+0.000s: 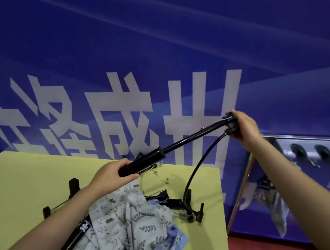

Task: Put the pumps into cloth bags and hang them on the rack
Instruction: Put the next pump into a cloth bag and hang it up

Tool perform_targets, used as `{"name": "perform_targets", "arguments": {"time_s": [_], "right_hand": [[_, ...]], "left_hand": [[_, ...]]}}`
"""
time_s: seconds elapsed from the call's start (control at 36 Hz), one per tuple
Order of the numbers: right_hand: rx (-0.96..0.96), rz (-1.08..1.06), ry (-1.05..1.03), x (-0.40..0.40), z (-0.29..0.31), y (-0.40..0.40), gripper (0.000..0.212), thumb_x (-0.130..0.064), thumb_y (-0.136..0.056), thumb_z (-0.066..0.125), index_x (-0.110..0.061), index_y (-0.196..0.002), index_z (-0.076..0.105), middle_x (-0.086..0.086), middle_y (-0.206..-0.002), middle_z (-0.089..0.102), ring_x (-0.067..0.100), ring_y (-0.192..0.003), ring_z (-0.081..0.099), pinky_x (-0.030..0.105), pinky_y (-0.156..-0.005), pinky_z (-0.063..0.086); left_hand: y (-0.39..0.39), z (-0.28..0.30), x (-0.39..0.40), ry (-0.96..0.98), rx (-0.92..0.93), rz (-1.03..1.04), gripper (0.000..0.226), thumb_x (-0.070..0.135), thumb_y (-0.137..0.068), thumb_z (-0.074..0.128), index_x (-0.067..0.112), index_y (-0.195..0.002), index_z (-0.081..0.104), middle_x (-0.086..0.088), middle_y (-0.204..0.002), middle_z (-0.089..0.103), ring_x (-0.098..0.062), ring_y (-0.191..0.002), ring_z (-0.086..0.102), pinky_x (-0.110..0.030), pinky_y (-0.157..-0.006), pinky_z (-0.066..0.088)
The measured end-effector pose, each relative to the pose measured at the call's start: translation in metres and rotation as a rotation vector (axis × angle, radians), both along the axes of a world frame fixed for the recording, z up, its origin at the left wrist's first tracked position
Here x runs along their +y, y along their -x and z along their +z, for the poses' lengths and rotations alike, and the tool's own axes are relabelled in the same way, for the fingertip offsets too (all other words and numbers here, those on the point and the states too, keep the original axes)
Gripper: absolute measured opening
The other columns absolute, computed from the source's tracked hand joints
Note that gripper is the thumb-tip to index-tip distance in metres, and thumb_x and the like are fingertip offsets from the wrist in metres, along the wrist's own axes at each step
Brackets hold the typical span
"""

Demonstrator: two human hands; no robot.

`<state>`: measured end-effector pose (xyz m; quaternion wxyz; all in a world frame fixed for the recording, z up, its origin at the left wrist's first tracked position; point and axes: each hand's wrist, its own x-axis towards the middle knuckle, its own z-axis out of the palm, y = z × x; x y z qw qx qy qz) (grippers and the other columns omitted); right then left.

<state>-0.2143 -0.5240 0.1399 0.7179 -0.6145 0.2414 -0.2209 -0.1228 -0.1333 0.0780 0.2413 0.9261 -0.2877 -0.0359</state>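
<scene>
- Gripping both ends of one pump (pixel 184 142), held up in the air above the far edge of the desk (pixel 7 184): the left hand (pixel 111 175) is curled round its thick black handle, the right hand (pixel 244 127) wrapped round the head end, where the hose (pixel 197 173) leaves and loops down toward the desk.
- That pump is bare — no bag on it yet, so by my read this one is only at the pick-up stage.
- Below the hands, a heap of cloth bags (pixel 130 223) lies near the desk's right edge, printed white and blue, with cords showing.
- More pumps wait on the desk: one (pixel 74 240) lies under the left forearm toward the near edge, and black parts poke out beside the heap.
- Off the right edge, the rack (pixel 324 151) shows a row of hooks; something pale (pixel 273 202) seems to hang there already, blurred.
- Plenty left: bagging, then hanging.
</scene>
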Motion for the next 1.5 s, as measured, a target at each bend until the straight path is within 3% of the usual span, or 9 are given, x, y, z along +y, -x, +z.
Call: {"name": "perform_targets", "arguments": {"time_s": [0.17,0.25,0.56,0.72,0.86,0.97,1.11,1.25,1.5], "right_hand": [[0.115,0.083,0.072,0.003,0.008,0.004,0.041,-0.045,-0.101,0.036,-0.017,-0.081,0.058,0.006,-0.064,0.053,0.017,-0.050,0.045,0.023,-0.045,0.030],[0.084,0.111,0.139,0.007,0.006,0.011,0.041,-0.052,-0.097,0.043,-0.018,-0.076,0.052,0.003,-0.062,0.050,0.014,-0.049,0.040,0.021,-0.044,0.029],[0.111,0.064,0.173,0.017,0.001,0.022,0.035,-0.040,-0.098,0.047,-0.015,-0.074,0.050,0.004,-0.066,0.049,0.015,-0.052,0.037,0.026,-0.049,0.028],[0.092,0.180,0.316,0.041,-0.002,0.023,0.037,-0.047,-0.095,0.052,-0.013,-0.081,0.053,0.006,-0.069,0.050,0.018,-0.059,0.047,0.030,-0.056,0.039],[0.009,0.310,0.445,0.036,-0.008,0.029,0.025,-0.028,-0.086,0.070,-0.016,-0.106,0.061,0.002,-0.096,0.067,0.013,-0.085,0.067,0.030,-0.070,0.056],[0.040,0.216,0.386,0.041,-0.013,0.028,0.031,-0.037,-0.085,0.069,-0.008,-0.089,0.060,0.009,-0.081,0.070,0.020,-0.072,0.068,0.031,-0.066,0.054],[0.076,0.166,0.295,0.051,-0.026,0.028,0.033,-0.039,-0.097,0.053,-0.008,-0.104,0.064,0.007,-0.090,0.071,0.015,-0.067,0.069,0.024,-0.062,0.056],[0.081,0.244,0.173,0.069,-0.032,0.035,0.030,-0.037,-0.103,0.040,-0.013,-0.109,0.056,0.009,-0.096,0.069,0.023,-0.077,0.064,0.033,-0.071,0.054],[0.076,0.224,0.114,0.087,-0.026,0.033,0.036,-0.034,-0.098,0.042,-0.007,-0.108,0.063,0.005,-0.079,0.052,0.017,-0.068,0.046,0.029,-0.060,0.041]], "left_hand": [[0.001,0.009,-0.004,-0.112,0.010,-0.085,0.046,0.073,-0.080,0.044,0.037,-0.107,0.054,0.008,-0.087,0.064,-0.008,-0.074,0.061,-0.034,-0.067,0.049],[0.008,0.013,-0.003,-0.103,0.013,-0.108,0.008,0.052,-0.094,0.045,0.046,-0.092,0.049,0.009,-0.076,0.060,-0.005,-0.061,0.055,-0.026,-0.058,0.039],[0.024,0.025,-0.004,-0.108,-0.004,-0.099,0.024,0.044,-0.100,0.038,0.043,-0.077,0.041,0.008,-0.069,0.053,-0.006,-0.059,0.049,-0.028,-0.057,0.036],[0.032,0.023,-0.007,-0.145,-0.035,-0.088,0.014,0.049,-0.099,0.038,0.041,-0.089,0.044,0.008,-0.068,0.052,-0.011,-0.059,0.050,-0.031,-0.056,0.036],[0.033,0.023,0.002,-0.148,-0.021,-0.091,0.020,0.049,-0.098,0.038,0.038,-0.082,0.044,0.007,-0.068,0.052,-0.010,-0.059,0.049,-0.029,-0.055,0.034],[0.032,0.028,0.000,-0.221,-0.060,-0.076,0.026,0.052,-0.097,0.038,0.031,-0.090,0.050,0.006,-0.066,0.052,-0.012,-0.058,0.049,-0.030,-0.054,0.032],[0.036,0.032,-0.011,-0.271,-0.131,-0.073,0.032,0.061,-0.092,0.033,0.033,-0.093,0.048,0.006,-0.067,0.052,-0.012,-0.059,0.051,-0.031,-0.053,0.033],[0.035,0.029,-0.014,-0.267,-0.104,-0.111,0.049,0.063,-0.090,0.024,0.024,-0.089,0.052,0.006,-0.065,0.049,-0.010,-0.058,0.046,-0.031,-0.055,0.031],[0.044,0.031,-0.032,-0.169,-0.033,-0.131,0.039,0.038,-0.104,0.023,0.026,-0.072,0.040,0.003,-0.066,0.047,-0.011,-0.063,0.045,-0.032,-0.063,0.035]]}}
